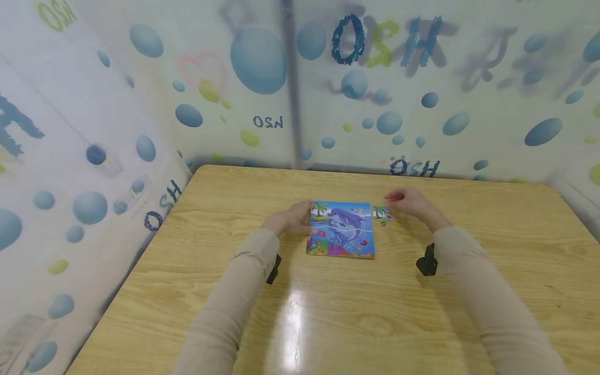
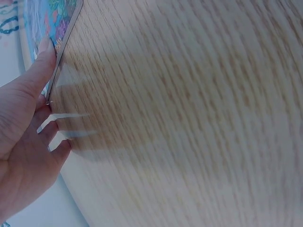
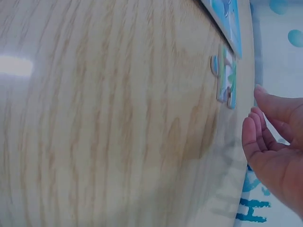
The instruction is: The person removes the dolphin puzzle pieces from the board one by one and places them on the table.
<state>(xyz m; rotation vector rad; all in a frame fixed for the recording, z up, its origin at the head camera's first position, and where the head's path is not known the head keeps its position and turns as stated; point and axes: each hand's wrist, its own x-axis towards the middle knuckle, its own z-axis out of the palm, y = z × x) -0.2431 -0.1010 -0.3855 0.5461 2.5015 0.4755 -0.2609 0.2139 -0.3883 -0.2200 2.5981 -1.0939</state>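
On my head view, the table [image 1: 365,323] is smooth-looking wood, glossy toward six o'clock; I see matt cloth sleeves [image 1: 487,297], a smooth printed dolphin puzzle [image 1: 344,229] and, at four o'clock, a plastic-looking mount [image 1: 427,262].

There are two hands [image 1: 292,217] [image 1: 409,202]; one dolphin picture [image 1: 344,229]; one puzzle piece [image 1: 380,212]; one table [image 1: 356,317].

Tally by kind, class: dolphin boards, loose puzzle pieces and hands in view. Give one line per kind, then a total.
Dolphin board: 1
Loose puzzle piece: 1
Hands: 2 (left hand, right hand)
Total: 4
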